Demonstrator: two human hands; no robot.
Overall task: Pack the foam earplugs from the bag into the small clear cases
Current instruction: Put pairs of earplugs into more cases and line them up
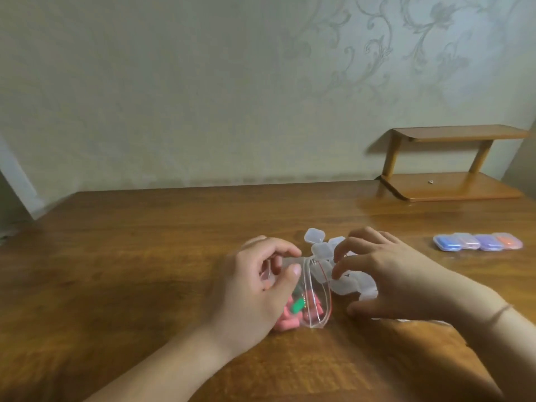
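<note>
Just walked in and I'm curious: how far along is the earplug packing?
Done: four filled cases sit in a row at the right. In hand: the left hand holds the bag at its mouth, while the right hand rests on the pile of empty cases. Left: many pink earplugs remain in the bag, and several cases are unfilled.
</note>
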